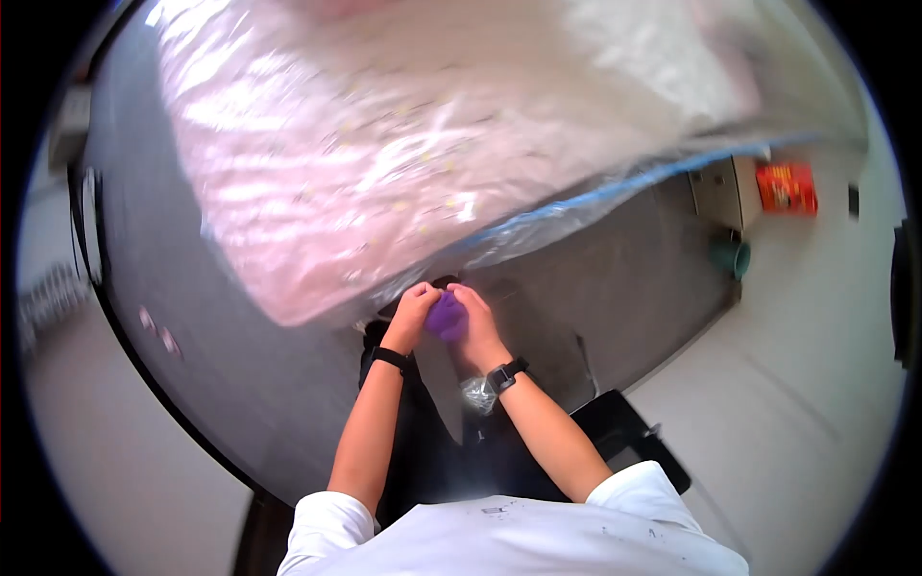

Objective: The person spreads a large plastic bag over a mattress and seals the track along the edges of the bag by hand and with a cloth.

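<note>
Both hands meet in front of my body, close to the bed's edge. Between them is a small, soft-looking purple item (445,317), too blurred to tell its kind. My left hand (417,309), with a black band at the wrist, closes on its upper left edge. My right hand (476,324), wearing a dark watch, grips the upper right side. Just beyond the fingers lies a pale pink quilt (336,192) under a shiny clear plastic cover with a blue edge strip (586,195). Some crumpled clear plastic (477,395) shows below the right hand.
A black open container (624,437) stands at my lower right. Farther right are a small cabinet (718,197), a red package (788,188) and a green bin-like vessel (732,257). Small pink items (168,340) lie on the grey surface at left.
</note>
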Action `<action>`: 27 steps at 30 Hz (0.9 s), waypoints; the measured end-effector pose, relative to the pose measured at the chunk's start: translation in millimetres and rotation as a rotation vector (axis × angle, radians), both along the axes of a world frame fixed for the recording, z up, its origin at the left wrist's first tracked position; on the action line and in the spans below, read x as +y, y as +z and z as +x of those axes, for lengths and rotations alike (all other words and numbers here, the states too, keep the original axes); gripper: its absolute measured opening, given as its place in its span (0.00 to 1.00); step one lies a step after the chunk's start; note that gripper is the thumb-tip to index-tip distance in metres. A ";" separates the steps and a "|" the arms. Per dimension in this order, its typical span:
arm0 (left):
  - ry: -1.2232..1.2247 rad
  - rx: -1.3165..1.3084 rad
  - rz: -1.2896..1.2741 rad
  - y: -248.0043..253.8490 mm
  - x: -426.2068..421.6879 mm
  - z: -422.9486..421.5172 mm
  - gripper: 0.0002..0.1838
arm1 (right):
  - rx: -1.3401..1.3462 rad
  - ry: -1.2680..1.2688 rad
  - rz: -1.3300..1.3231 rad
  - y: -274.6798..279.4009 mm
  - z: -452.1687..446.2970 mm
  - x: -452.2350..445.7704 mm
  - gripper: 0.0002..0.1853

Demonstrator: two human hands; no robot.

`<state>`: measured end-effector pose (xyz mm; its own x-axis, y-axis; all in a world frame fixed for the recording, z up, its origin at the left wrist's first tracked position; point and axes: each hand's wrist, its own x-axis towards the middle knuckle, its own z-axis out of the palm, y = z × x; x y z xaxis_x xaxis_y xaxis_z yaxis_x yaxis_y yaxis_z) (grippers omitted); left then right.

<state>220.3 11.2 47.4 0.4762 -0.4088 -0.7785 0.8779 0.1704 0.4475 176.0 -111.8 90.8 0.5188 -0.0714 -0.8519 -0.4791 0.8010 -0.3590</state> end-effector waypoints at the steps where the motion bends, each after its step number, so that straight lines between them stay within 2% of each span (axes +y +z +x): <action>1: -0.027 0.035 -0.019 9.2 -21.3 4.7 0.09 | -0.013 -0.048 0.009 0.3 -6.9 -18.2 0.12; 3: -0.130 0.030 -0.017 25.4 -63.8 17.2 0.08 | -0.063 -0.160 0.021 10.8 -6.7 -57.7 0.12; 5: -0.180 -0.162 0.111 4.1 -106.2 26.7 0.04 | -0.061 -0.066 -0.208 19.4 -9.0 -99.5 0.12; 6: -0.169 -0.259 0.167 -5.7 -125.8 31.2 0.05 | -0.099 -0.117 -0.223 11.2 -12.9 -117.0 0.12; 8: -0.318 -0.342 0.332 -15.5 -164.0 51.3 0.14 | -0.080 -0.176 -0.304 0.4 -20.2 -150.6 0.12; 10: -0.702 -0.596 0.505 -46.5 -188.4 69.6 0.23 | -0.057 -0.161 -0.371 -22.6 -27.8 -177.0 0.13; 11: -0.848 -0.789 0.651 -72.6 -195.0 73.4 0.23 | -0.049 -0.118 -0.462 -31.8 -29.2 -189.2 0.15; 12: -0.853 -0.794 0.653 -71.7 -208.2 77.6 0.23 | -0.051 -0.124 -0.459 -34.6 -28.3 -200.4 0.15; 14: -1.285 -0.777 0.670 -66.1 -230.1 85.6 0.19 | 0.053 -0.021 -0.653 -36.2 -27.9 -216.6 0.17; 15: -1.262 -0.902 0.656 -81.1 -232.4 72.3 0.17 | 0.053 -0.031 -0.650 -35.2 -27.9 -225.0 0.17; 16: -1.365 -0.959 0.647 -83.9 -240.7 61.8 0.17 | 0.096 0.042 -0.692 -34.4 -28.0 -233.3 0.18; 17: -1.365 -0.872 0.565 -85.7 -247.9 48.1 0.17 | 0.142 0.116 -0.730 -33.8 -26.9 -241.6 0.19; 18: -1.393 -0.921 0.573 -74.3 -258.3 33.4 0.17 | 0.149 0.108 -0.724 -38.4 -25.8 -247.3 0.19; 20: -1.455 -0.864 0.489 -50.8 -276.9 10.4 0.16 | 0.252 0.043 -0.850 -56.9 -27.4 -251.5 0.18; 24: -1.452 -0.722 0.426 -29.3 -304.2 -12.2 0.20 | 0.251 -0.062 -0.958 -93.1 -18.6 -286.1 0.18; 26: -1.425 -0.757 0.440 -28.3 -320.2 -5.6 0.20 | 0.191 -0.105 -0.615 -95.5 -11.5 -317.4 0.19; 27: -1.422 -0.737 0.443 -23.8 -330.8 3.8 0.18 | 0.193 -0.103 -0.618 -94.3 -7.1 -333.8 0.19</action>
<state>224.2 -319.6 23.5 0.2357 -0.6333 -0.7371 -0.1971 -0.7739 0.6019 168.9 -445.6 -3.6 0.3248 -0.6191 -0.7151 -0.5130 0.5199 -0.6831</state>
